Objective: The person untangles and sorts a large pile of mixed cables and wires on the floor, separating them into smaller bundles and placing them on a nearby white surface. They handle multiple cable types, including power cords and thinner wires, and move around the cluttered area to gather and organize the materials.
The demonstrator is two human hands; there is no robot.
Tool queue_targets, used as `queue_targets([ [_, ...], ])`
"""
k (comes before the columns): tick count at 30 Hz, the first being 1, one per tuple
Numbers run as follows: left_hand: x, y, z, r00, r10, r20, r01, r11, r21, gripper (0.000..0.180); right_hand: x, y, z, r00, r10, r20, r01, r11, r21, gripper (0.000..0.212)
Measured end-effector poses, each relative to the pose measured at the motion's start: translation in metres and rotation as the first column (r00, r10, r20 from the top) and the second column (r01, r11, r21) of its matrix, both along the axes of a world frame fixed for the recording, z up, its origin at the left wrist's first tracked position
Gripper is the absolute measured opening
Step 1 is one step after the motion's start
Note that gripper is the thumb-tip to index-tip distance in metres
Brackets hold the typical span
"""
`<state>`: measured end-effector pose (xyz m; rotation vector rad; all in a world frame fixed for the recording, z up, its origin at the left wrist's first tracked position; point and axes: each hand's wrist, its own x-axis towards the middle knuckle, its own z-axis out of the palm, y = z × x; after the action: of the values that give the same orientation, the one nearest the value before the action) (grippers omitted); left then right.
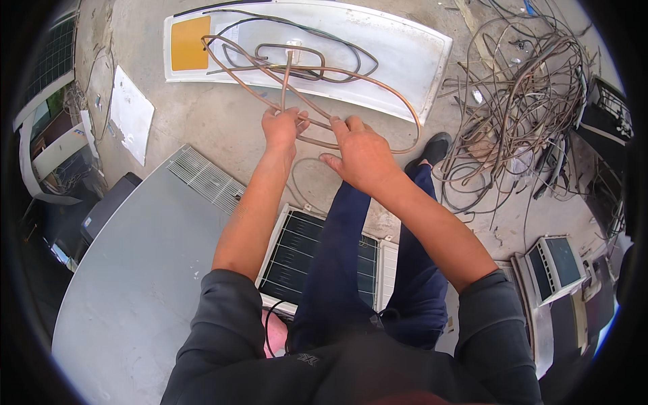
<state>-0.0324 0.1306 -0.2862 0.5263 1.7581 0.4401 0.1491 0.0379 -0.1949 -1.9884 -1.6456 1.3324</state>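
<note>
My left hand (pixel 283 127) is closed around a bent copper tube (pixel 286 79) in front of me. The tube runs away from me in long, overlapping loops. Beside it, my right hand (pixel 363 154) curls its fingers over the near side of the same loops, its thumb sticking out to the left. The palm side of the right hand is hidden. Beyond my hands, the far loops pass above a long white curved panel (pixel 398 50), where a dark cable (pixel 368 57) lies coiled.
A big tangle of copper tubes and wires (pixel 520 101) lies at the right. On the left is a large grey metal panel (pixel 135 290) with a grille (pixel 206 179). A dark-gridded, white-framed unit (pixel 290 256) sits below my legs. A small white box-shaped unit (pixel 557 270) stands lower right.
</note>
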Motion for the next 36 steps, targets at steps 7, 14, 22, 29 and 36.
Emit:
queue_targets([
  [7, -0.014, 0.095, -0.145, 0.999, 0.033, -0.039, -0.038, 0.987, -0.156, 0.035, 0.053, -0.061, -0.054, 0.837, -0.540, 0.088, 0.532, 0.841, 0.101, 0.053],
  [14, -0.030, 0.048, -0.136, 0.990, -0.142, -0.005, 0.138, 0.970, -0.200, 0.060, 0.162, -0.177, -0.148, 0.272, -0.827, 0.492, 0.949, 0.314, 0.003, 0.063],
  [22, 0.001, -0.059, -0.075, 0.923, -0.384, -0.027, 0.350, 0.865, -0.359, 0.057, 0.172, -0.127, -0.183, 0.107, -0.994, 0.024, 0.981, 0.102, -0.166, 0.040],
  [29, 0.182, -0.114, -0.014, 0.872, -0.386, 0.300, 0.475, 0.812, -0.338, 0.051, 0.184, -0.192, -0.036, 0.023, -0.970, -0.243, 0.946, 0.100, -0.307, 0.029],
  [36, 0.387, -0.114, 0.024, 0.619, -0.676, 0.399, 0.760, 0.644, -0.087, 0.056, 0.241, -0.373, 0.133, 0.314, -0.949, -0.021, 0.909, 0.307, -0.283, 0.025],
])
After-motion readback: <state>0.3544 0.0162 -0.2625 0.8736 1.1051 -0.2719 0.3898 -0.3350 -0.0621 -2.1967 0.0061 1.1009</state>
